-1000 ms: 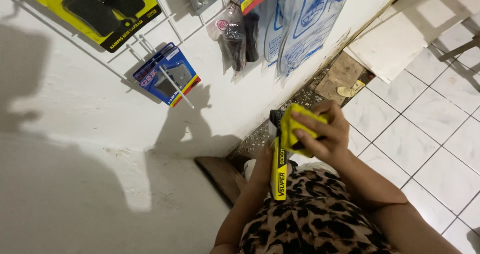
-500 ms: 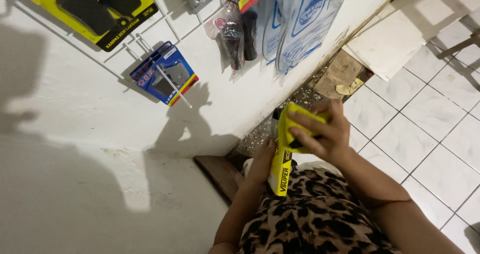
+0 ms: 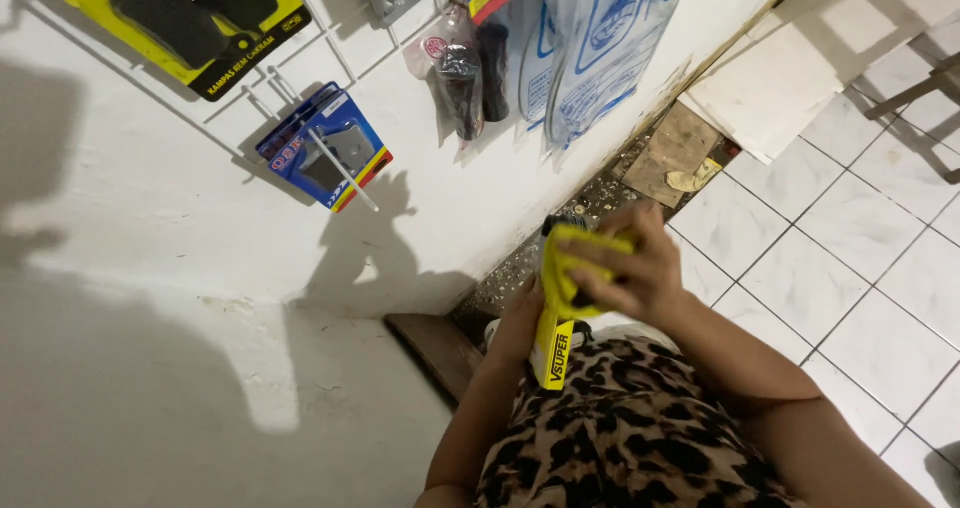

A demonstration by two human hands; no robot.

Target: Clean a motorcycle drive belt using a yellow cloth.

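Observation:
I hold a yellow and black packaged item (image 3: 556,320) in front of my body, close to the white wall. My right hand (image 3: 630,268) grips its upper end, fingers wrapped over the yellow card. My left hand (image 3: 520,318) supports it from behind and is mostly hidden by the package. On the wall above hang a blue packaged part (image 3: 325,148) on a white wire hook, a yellow and black package (image 3: 190,13) and several clear bags (image 3: 590,48).
A white wire rack (image 3: 300,58) runs across the wall. A rough concrete strip (image 3: 560,238) runs along the wall base, with a wooden plank (image 3: 435,348), a cardboard scrap (image 3: 675,153) and white boards (image 3: 770,88). White floor tiles (image 3: 840,268) lie to the right.
The yellow package and both hands have stayed together at about the same spot; my right fingers have shifted slightly over its top. The view has moved only a little.

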